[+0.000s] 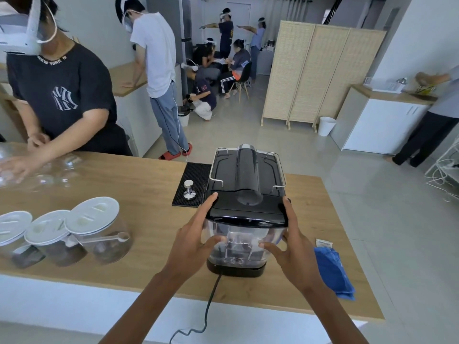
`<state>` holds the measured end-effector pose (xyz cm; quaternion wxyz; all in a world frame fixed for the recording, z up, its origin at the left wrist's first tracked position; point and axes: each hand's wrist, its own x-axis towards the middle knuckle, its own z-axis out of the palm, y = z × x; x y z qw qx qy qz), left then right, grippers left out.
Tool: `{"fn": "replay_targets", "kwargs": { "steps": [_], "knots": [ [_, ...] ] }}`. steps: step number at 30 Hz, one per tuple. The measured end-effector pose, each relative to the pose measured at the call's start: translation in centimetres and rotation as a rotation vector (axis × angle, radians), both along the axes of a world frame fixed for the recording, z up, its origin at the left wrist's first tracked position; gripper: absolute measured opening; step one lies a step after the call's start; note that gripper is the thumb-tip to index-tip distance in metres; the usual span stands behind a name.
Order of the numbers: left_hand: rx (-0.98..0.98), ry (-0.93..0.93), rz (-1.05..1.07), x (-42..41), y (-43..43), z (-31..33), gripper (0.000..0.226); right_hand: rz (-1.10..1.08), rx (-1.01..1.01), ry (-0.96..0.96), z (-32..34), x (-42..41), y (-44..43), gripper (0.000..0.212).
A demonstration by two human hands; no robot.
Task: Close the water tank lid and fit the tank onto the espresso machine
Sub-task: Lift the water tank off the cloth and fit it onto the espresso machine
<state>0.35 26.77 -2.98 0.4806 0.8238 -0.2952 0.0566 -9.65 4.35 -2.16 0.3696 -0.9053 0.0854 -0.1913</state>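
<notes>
A clear plastic water tank (239,240) with a glossy black lid (246,211) lying flat on top stands against the back of the black espresso machine (246,173), on the machine's black base. My left hand (196,240) grips the tank's left side, its index finger up on the lid's left edge. My right hand (289,247) holds the right side, thumb at the lid's right corner. The machine faces away from me on the wooden counter (149,194).
Left of the machine lies a black rubber mat (196,172) with a steel tamper (189,189). Three clear jars with white lids (92,217) stand at the left. A blue cloth (334,271) lies at the right. The power cord (211,296) trails over the near edge. A person works across the counter.
</notes>
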Motion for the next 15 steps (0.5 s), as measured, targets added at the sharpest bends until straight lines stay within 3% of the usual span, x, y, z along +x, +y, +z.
{"fn": "replay_targets", "kwargs": {
  "steps": [15],
  "knots": [
    [-0.118,-0.013,0.001,0.3,-0.9,0.8,0.088,-0.079,0.064,-0.022,-0.4,0.8,0.7,0.107]
  ]
}}
